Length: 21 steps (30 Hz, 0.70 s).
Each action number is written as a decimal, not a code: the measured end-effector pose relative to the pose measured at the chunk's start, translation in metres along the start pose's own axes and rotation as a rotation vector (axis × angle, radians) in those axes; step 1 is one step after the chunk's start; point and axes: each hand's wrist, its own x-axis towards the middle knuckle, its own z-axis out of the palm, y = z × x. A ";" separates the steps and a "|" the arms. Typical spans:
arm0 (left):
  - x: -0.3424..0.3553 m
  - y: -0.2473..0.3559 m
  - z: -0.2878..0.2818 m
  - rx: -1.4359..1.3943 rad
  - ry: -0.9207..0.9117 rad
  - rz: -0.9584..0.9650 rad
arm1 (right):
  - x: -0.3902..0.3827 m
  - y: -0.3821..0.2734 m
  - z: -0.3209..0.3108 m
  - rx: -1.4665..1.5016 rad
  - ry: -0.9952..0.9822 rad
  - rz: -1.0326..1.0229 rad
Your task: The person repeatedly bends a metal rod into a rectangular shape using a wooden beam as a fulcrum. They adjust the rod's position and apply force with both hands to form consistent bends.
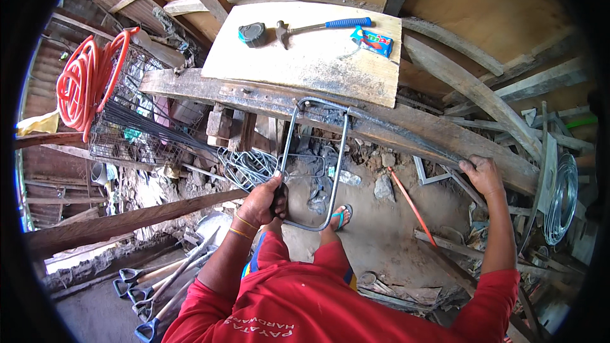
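My left hand point(257, 202) is closed around one long side of a grey metal rod bent into a rectangle point(338, 165). The far end of this rectangle rests on the wooden beam point(184, 87), beside short metal pegs. From that end a long dark metal bar point(406, 133) slopes to the right along the beam. My right hand point(484, 174) is closed on the bar's near end. On a pale plywood board point(305, 57) beyond the beam lie a dark tape measure point(253, 35), a blue-handled claw hammer point(324, 25) and a small blue packet point(373, 41).
A red hose coil point(82, 86) hangs at the left, near dark rods point(152, 126). Loose wire point(251, 168) lies beneath the beam. Shovels point(155, 292) lean at lower left. An orange-red pole point(413, 206) stands right of my feet. A wire coil point(560, 200) is far right.
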 end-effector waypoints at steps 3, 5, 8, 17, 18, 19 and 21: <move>-0.001 0.000 0.001 -0.007 -0.001 0.018 | 0.008 0.002 0.007 0.048 0.025 -0.045; -0.002 0.001 0.002 -0.001 0.008 0.007 | 0.005 0.001 0.011 0.073 -0.011 -0.021; -0.002 0.000 0.006 -0.048 0.045 0.014 | -0.006 0.000 0.019 0.109 -0.093 0.065; 0.003 0.004 0.000 0.028 0.026 -0.042 | -0.033 0.006 0.062 0.068 0.135 0.029; 0.004 0.004 -0.001 0.020 0.002 -0.044 | -0.034 0.007 0.065 0.059 0.166 0.025; 0.004 0.004 -0.003 0.016 0.004 -0.052 | -0.035 0.007 0.068 0.034 0.195 0.038; 0.005 0.004 -0.004 0.017 -0.003 -0.068 | -0.037 0.007 0.072 -0.021 0.209 0.083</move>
